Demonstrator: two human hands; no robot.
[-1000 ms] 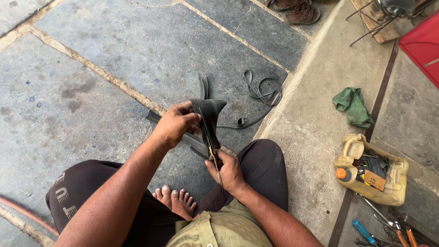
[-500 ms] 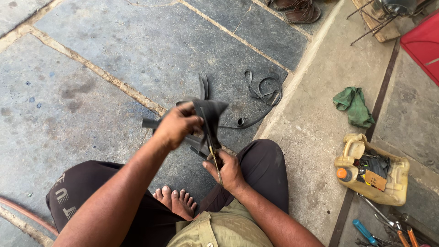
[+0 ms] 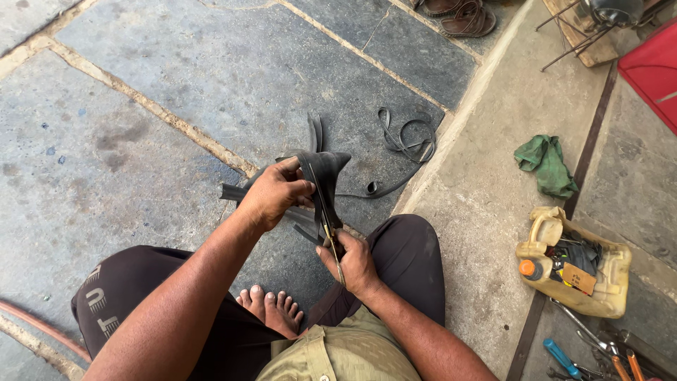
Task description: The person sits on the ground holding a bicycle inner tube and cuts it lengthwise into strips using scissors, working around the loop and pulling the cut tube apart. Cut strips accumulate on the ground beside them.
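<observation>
My left hand (image 3: 271,194) grips a black rubber inner-tube piece (image 3: 323,171) and holds it up above the stone floor. My right hand (image 3: 352,262) is closed on a pair of scissors (image 3: 329,226) whose blades run up into the rubber. Loose black rubber strips (image 3: 402,141) lie on the slabs just beyond the held piece. I sit with my bare foot (image 3: 271,312) tucked under my knees.
A green rag (image 3: 546,164) lies on the concrete to the right. A cut-open yellow jerrycan (image 3: 571,261) holds small items, with hand tools (image 3: 585,349) beside it. Sandals (image 3: 458,14) rest at the top; a red object (image 3: 652,70) stands at the top right.
My left hand has turned and shifted the rubber piece slightly, lifting its dark end. The scissors stay in the cut, and my right hand has barely moved.
</observation>
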